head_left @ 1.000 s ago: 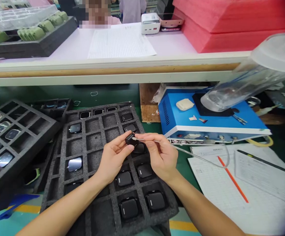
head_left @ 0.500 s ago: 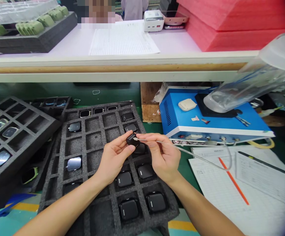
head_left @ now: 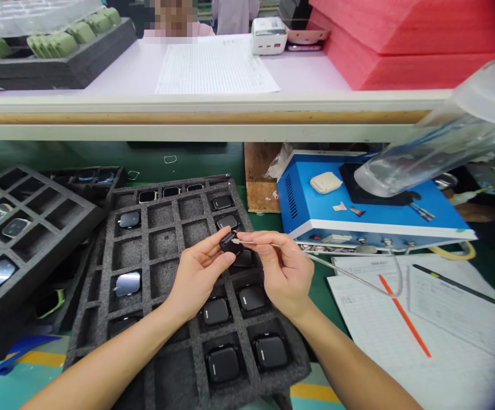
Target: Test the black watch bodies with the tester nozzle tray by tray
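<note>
The left hand was closed in a fingertip grip on a small black watch case, holding it just above a grey-black foam tray. The right hand pinched a slender metal probe between thumb and forefinger, its tip at the edge of the case; contact could not be confirmed. Clear tubing ran from the probe past the right hand, hanging slack, which appeared sound practice, since a slack line put no drag on the tip. Bracing both hands close together also appeared correct for fine control.

The tray's coarse, open-cell foam formed square pockets holding matte black watch units below both hands. Right of the right hand stood a blue metal bench unit, with paper forms nearer the hand.
</note>
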Demonstrator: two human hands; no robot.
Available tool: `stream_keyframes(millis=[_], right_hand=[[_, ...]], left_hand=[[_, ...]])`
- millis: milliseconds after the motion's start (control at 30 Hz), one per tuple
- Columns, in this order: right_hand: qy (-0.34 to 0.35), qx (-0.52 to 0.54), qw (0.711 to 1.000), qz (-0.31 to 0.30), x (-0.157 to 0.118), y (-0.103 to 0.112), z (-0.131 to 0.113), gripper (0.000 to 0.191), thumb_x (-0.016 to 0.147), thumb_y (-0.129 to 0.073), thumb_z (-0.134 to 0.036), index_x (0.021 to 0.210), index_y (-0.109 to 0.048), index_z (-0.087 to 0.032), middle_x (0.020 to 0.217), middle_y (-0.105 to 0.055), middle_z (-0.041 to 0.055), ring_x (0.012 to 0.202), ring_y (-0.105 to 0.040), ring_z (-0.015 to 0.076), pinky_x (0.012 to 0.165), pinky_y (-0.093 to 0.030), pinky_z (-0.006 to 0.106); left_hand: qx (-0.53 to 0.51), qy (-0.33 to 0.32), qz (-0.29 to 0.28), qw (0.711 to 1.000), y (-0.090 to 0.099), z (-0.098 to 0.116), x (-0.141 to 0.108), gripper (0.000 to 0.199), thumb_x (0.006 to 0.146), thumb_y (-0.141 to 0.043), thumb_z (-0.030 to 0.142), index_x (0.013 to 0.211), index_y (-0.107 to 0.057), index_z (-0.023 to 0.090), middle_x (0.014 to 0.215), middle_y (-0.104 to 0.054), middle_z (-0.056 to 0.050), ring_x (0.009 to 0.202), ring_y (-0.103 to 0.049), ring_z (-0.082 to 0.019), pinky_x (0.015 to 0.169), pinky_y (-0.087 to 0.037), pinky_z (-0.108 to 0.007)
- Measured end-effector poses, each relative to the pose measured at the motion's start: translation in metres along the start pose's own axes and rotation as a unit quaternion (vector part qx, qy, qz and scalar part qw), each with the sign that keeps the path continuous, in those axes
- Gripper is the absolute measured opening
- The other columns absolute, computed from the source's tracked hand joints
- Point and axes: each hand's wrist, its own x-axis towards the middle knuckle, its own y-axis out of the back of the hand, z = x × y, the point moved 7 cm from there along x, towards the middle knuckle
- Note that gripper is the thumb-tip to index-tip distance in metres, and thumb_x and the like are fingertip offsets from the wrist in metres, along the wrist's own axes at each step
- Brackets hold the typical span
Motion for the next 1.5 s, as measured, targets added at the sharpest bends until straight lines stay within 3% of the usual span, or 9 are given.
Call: stream_keyframes(millis=[700, 1033, 1267, 1500], right_hand=[[-0.012, 0.006, 1.0, -0.002, 0.0, -0.001, 0.001, 0.014, 0.1, -0.055, -0.02, 0.103, -0.069, -0.022, 0.105, -0.075, 0.0058, 0.101, -0.074, 0.02, 0.091, -0.063, 0.039], [-0.003, -0.004, 1.0, -0.015, 0.012, -0.005, -0.003, 0.017, 0.1, -0.054, -0.026, 0.104, -0.07, -0.021, 0.104, -0.075, 0.007, 0.096, -0.074, 0.0182, 0.087, -0.062, 0.033], [-0.01, -0.023, 0.999, -0.021, 0.02, -0.005, -0.003, 0.02, 0.1, -0.053, -0.03, 0.104, -0.07, -0.02, 0.104, -0.076, 0.0076, 0.097, -0.074, 0.0187, 0.086, -0.062, 0.031], [0.001, -0.028, 1.0, -0.012, 0.024, -0.003, -0.01, 0.019, 0.098, -0.054, -0.03, 0.098, -0.071, -0.021, 0.098, -0.076, 0.0066, 0.09, -0.074, 0.0175, 0.08, -0.061, 0.029]], left_hand=[[0.031, -0.001, 0.025, 0.999, 0.005, -0.001, 0.0, 0.056, 0.076, -0.083, 0.026, 0.129, -0.07, 0.022, 0.122, -0.076, -0.009, 0.115, -0.069, -0.026, 0.108, -0.049, -0.042], [0.066, 0.009, 0.05, 0.997, 0.01, 0.003, 0.005, 0.062, 0.072, -0.087, 0.036, 0.13, -0.069, 0.023, 0.133, -0.07, -0.009, 0.131, -0.059, -0.027, 0.116, -0.04, -0.04], [0.081, 0.031, 0.088, 0.992, 0.009, 0.008, 0.008, 0.074, 0.061, -0.092, 0.041, 0.129, -0.07, 0.025, 0.12, -0.076, -0.006, 0.13, -0.059, -0.027, 0.117, -0.038, -0.037], [0.073, 0.037, 0.107, 0.991, 0.006, 0.011, 0.007, 0.075, 0.057, -0.094, 0.042, 0.126, -0.072, 0.025, 0.114, -0.078, -0.006, 0.129, -0.06, -0.027, 0.119, -0.035, -0.04]])
